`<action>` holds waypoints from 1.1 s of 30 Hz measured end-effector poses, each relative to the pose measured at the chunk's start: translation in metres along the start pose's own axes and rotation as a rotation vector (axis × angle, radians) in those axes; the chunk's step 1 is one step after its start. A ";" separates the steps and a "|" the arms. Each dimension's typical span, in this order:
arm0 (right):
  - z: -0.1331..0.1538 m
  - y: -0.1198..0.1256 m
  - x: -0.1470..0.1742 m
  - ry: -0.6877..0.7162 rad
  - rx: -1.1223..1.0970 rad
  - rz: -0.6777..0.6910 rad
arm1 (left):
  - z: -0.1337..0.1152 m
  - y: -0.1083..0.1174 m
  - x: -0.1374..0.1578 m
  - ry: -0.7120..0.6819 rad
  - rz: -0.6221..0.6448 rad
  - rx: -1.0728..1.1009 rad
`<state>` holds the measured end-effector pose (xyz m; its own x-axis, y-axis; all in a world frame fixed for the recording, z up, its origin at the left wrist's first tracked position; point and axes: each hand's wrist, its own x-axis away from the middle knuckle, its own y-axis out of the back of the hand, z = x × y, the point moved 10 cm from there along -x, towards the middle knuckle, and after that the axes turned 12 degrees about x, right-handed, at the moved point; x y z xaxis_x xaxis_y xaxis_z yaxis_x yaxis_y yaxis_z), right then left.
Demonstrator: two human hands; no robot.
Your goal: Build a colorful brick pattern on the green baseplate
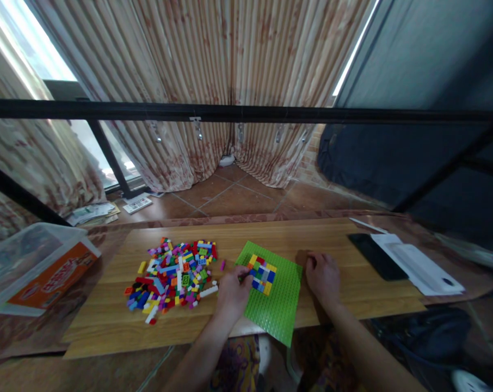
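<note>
My left hand (233, 289) is at the left side of a green studded baseplate (279, 310), its fingers pinched around a small dark brick (242, 277) mostly covered by them. Right beside those fingertips, a patchwork of toy bricks (263, 275) in yellow, blue, red and white sits on the plate. My right hand (323, 276) rests on the wooden table just past the plate's right edge. Its fingers are loosely curled in, and no object shows in them.
A heap of mixed toy bricks (177, 275) spreads over the table's left part, with a lone magenta brick (222, 265) near it. A clear bin (77, 234) with an orange label stands far left. A black flat object (375, 256) and a white box (421, 267) lie right.
</note>
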<state>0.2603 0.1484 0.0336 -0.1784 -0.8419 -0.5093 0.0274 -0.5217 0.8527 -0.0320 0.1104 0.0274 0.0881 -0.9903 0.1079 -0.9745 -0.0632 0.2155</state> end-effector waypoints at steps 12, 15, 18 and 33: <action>-0.002 -0.002 0.000 -0.006 0.000 -0.003 | -0.006 -0.006 -0.003 -0.023 -0.073 -0.176; -0.002 -0.003 0.000 -0.004 0.005 0.003 | -0.006 -0.005 -0.003 -0.015 -0.092 -0.172; -0.001 -0.001 0.000 0.001 -0.005 -0.003 | -0.006 -0.001 -0.004 -0.018 -0.108 -0.151; -0.003 -0.003 0.001 -0.008 0.002 0.001 | -0.004 0.005 -0.016 0.042 -0.124 -0.175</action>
<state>0.2631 0.1488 0.0307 -0.1862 -0.8412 -0.5076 0.0256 -0.5206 0.8534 -0.0379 0.1268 0.0306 0.2175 -0.9699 0.1098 -0.9052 -0.1583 0.3944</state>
